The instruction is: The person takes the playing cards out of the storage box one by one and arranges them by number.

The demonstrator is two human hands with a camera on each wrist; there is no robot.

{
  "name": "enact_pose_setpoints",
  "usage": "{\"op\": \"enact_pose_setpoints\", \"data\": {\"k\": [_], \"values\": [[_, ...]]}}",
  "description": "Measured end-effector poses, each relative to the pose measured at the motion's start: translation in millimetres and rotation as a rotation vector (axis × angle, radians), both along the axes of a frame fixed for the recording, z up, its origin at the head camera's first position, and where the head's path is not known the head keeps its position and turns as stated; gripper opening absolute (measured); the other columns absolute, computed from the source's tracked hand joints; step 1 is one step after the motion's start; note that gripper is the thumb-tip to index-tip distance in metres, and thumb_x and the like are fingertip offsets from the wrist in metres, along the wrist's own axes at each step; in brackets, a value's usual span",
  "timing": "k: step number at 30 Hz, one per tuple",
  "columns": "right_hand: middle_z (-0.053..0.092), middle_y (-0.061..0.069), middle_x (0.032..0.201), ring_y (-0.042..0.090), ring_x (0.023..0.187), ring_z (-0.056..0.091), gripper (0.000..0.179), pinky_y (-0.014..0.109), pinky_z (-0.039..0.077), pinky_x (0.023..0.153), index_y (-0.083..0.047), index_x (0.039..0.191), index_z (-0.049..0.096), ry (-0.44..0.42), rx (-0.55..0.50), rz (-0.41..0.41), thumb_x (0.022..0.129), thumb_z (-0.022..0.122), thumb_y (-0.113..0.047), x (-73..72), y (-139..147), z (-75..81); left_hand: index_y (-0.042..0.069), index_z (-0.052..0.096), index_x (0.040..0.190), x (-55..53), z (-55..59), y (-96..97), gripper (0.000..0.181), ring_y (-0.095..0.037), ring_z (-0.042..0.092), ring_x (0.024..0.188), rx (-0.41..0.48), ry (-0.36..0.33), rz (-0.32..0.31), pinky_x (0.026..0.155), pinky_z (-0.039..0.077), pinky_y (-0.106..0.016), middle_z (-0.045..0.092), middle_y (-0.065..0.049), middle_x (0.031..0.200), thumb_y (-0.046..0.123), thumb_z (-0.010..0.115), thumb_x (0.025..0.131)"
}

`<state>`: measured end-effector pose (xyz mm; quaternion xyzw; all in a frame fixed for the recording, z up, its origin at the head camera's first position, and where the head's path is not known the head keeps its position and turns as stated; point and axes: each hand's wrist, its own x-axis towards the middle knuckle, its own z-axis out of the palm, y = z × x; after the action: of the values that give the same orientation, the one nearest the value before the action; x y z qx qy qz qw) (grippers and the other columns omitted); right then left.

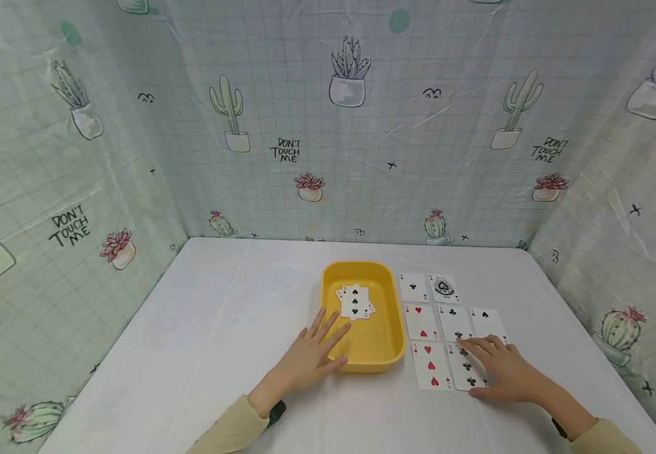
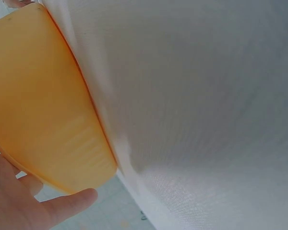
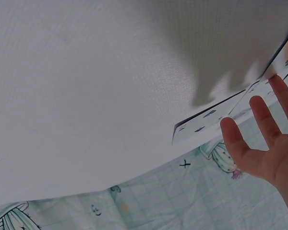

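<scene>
My left hand (image 1: 307,360) is at the left side of a yellow tray (image 1: 373,359), its fingers spread over the near-left rim. Inside the tray lies a small pile of playing cards, with a three of spades (image 1: 355,302) on top. Over the near right cards, my right hand (image 1: 506,372) has its fingers spread and slightly bent. It partly covers the three of clubs (image 1: 465,366) and the lower edge of the two of spades (image 1: 483,320). Its index fingertip is at the lower edge of the two of clubs (image 1: 454,320). No card shows gripped between the fingers.
Face-up cards lie in rows right of the tray: the ace of clubs (image 1: 413,288) and ace of spades (image 1: 444,287) farthest, then the two of hearts (image 1: 421,323), with the three of hearts (image 1: 431,366) nearest. A white-covered table (image 1: 220,328) meets cactus-print curtains (image 1: 362,157) behind and at both sides.
</scene>
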<state>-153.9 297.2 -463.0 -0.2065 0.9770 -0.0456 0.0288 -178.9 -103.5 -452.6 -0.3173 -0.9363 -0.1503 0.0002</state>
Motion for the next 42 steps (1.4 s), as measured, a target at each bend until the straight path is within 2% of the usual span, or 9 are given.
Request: {"op": "enact_pose_setpoints", "data": {"k": [6, 12, 16, 22, 28, 34, 42], "values": [[0.047, 0.000, 0.126, 0.024, 0.111, 0.041, 0.090, 0.052, 0.037, 0.080, -0.023, 0.134, 0.040, 0.006, -0.005, 0.000, 0.058, 0.069, -0.062, 1.6, 1, -0.3, 0.028, 0.017, 0.143, 0.2, 0.8, 0.8, 0.060, -0.033, 0.001, 0.139, 0.008, 0.001, -0.004, 0.095, 0.030, -0.062, 0.004, -0.002, 0.152, 0.052, 0.034, 0.091], [0.047, 0.000, 0.126, 0.022, 0.111, 0.041, 0.090, 0.047, 0.037, 0.079, -0.021, 0.133, 0.040, 0.027, -0.015, 0.014, 0.058, 0.070, -0.060, 3.1, 0, 3.8, 0.028, 0.017, 0.143, 1.4, 1.2, 1.4, 0.060, -0.032, 0.001, 0.139, 0.008, -0.011, -0.004, 0.095, 0.030, -0.062, 0.003, -0.001, 0.152, 0.051, 0.035, 0.091], [0.047, 0.000, 0.126, 0.021, 0.110, 0.039, 0.088, 0.045, 0.036, 0.078, -0.019, 0.133, 0.041, 0.078, -0.050, 0.051, 0.060, 0.071, -0.057, 0.1, -1, 7.3, 0.029, 0.017, 0.143, 1.8, 1.0, 1.4, 0.060, -0.032, 0.000, 0.139, 0.009, -0.017, -0.001, 0.096, 0.029, -0.062, 0.002, 0.000, 0.152, 0.051, 0.036, 0.091], [0.045, 0.003, 0.126, 0.023, 0.110, 0.039, 0.080, 0.049, 0.036, 0.081, -0.017, 0.134, 0.039, 0.141, -0.085, 0.108, 0.068, 0.069, -0.051, -14.1, -9, 16.6, 0.028, 0.018, 0.143, 1.8, 1.1, 1.9, 0.059, -0.031, -0.001, 0.139, 0.009, -0.016, 0.005, 0.096, 0.030, -0.062, 0.001, 0.001, 0.152, 0.050, 0.037, 0.091], [0.042, 0.005, 0.131, 0.028, 0.114, 0.037, 0.077, 0.056, 0.036, 0.085, -0.016, 0.134, 0.038, 0.126, -0.098, 0.131, 0.071, 0.069, -0.046, -29.9, -22, 26.2, 0.030, 0.016, 0.143, 1.4, 0.4, 1.9, 0.060, -0.031, 0.000, 0.139, 0.002, -0.008, 0.006, 0.096, 0.030, -0.061, 0.001, 0.000, 0.152, 0.050, 0.037, 0.091], [0.040, 0.007, 0.134, 0.027, 0.116, 0.035, 0.077, 0.057, 0.035, 0.087, -0.017, 0.136, 0.036, 0.111, -0.097, 0.143, 0.072, 0.068, -0.045, -39.7, -37, 34.8, 0.035, 0.010, 0.143, 1.4, 0.7, 1.2, 0.060, -0.032, 0.001, 0.139, -0.003, 0.009, 0.002, 0.095, 0.030, -0.061, 0.002, 0.000, 0.152, 0.050, 0.036, 0.091], [0.040, 0.006, 0.134, 0.030, 0.118, 0.037, 0.076, 0.058, 0.033, 0.090, -0.017, 0.136, 0.036, 0.113, -0.101, 0.151, 0.073, 0.066, -0.047, -53.7, -54, 39.8, 0.034, 0.012, 0.143, 0.3, -0.4, 0.3, 0.059, -0.033, 0.002, 0.139, 0.007, 0.018, 0.000, 0.094, 0.031, -0.062, 0.003, -0.001, 0.152, 0.050, 0.036, 0.091]]}}
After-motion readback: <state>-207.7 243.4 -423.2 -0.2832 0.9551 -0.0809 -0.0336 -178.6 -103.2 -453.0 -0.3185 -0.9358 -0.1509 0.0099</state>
